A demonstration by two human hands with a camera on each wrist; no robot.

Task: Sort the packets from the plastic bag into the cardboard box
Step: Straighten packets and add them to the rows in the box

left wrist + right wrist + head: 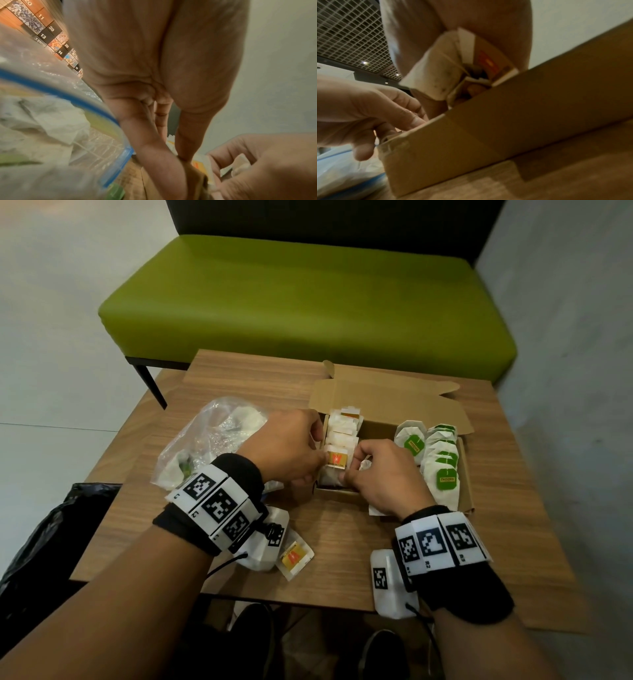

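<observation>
Here both hands, left hand (286, 446) and right hand (383, 474), pinch a yellow-labelled packet (337, 459) with curled fingers at the lower-left end of the cardboard box (387, 392), seating it in its row; next, I judge, comes another from the plastic bag (205, 440).

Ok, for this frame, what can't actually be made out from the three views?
- Head view: the left hand and right hand cover the near end of the yellow-labelled row in the cardboard box.
- Head view: the plastic bag is crinkled and glaring, so its remaining packets cannot be counted.
- Left wrist view: the bag is blurred; the palm blocks the box.
- Right wrist view: the box wall hides the inside.
</observation>
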